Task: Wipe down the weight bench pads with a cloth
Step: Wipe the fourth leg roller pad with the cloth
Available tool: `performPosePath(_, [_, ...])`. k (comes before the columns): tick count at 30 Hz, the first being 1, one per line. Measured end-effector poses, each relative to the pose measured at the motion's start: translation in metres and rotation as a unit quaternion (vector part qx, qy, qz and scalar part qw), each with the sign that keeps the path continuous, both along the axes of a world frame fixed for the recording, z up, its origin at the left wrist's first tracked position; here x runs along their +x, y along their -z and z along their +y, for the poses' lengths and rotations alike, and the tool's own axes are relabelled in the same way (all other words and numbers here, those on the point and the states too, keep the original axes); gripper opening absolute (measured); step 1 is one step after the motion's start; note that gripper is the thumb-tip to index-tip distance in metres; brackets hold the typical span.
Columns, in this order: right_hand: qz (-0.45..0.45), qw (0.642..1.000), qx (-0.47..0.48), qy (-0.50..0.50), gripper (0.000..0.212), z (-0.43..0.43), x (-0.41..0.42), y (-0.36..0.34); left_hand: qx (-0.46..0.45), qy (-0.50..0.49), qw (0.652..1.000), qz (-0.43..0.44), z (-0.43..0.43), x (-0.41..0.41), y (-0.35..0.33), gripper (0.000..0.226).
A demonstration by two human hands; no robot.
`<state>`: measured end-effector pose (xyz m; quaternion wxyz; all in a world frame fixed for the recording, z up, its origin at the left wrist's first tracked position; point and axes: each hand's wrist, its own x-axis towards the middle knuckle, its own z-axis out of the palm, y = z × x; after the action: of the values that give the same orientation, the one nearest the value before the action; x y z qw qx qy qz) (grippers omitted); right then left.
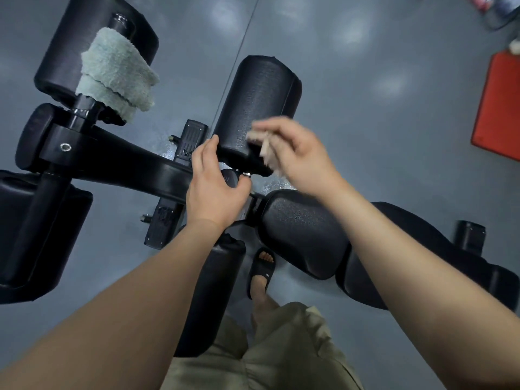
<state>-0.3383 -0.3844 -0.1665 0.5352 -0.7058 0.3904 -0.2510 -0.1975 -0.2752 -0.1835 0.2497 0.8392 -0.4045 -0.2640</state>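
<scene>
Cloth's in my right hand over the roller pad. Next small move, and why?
Probably lower the right hand so the cloth presses flat on the near end of the roller pad. The left hand grips that end, steadying it, and the blurred cloth looks bunched in the fingers, not yet flat on the pad.

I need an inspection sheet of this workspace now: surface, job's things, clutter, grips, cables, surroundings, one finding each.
surface: grey floor, glossy.
job's things: middle roller pad; beige cloth against its lower end.
clutter: pale green towel draped over the far roller pad.
grips: left hand holds the middle roller pad's lower end; right hand pinches the beige cloth, blurred.
cables: nothing seen for sure; thin dark line on the floor may be a seam.
surroundings: red mat at right; black sandal below.
</scene>
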Motion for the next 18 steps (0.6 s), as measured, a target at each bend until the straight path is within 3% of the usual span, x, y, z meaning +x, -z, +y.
performPosePath(3, [0.007, 0.993, 0.032, 0.117, 0.029, -0.044, 0.015, 0.0, -0.002, -0.003, 1.0, 0.003, -0.001, 0.0, -0.001, 0.084])
performPosePath(9, [0.212, 0.948, -0.11, 0.21, 0.023, -0.057, 0.021, 0.03, -0.001, -0.008, 1.0, 0.004, 0.0, -0.001, -0.001, 0.084])
performPosePath(14, [0.171, 0.968, -0.106, 0.149, 0.046, -0.041, 0.015, 0.033, 0.002, -0.003, 1.0, 0.009, -0.001, 0.001, 0.0, 0.085])
performPosePath(18, [0.166, 0.964, -0.143, 0.154, 0.038, -0.063, 0.023, 0.027, -0.005, 0.004, 1.0, 0.011, -0.001, 0.003, 0.0, 0.084])
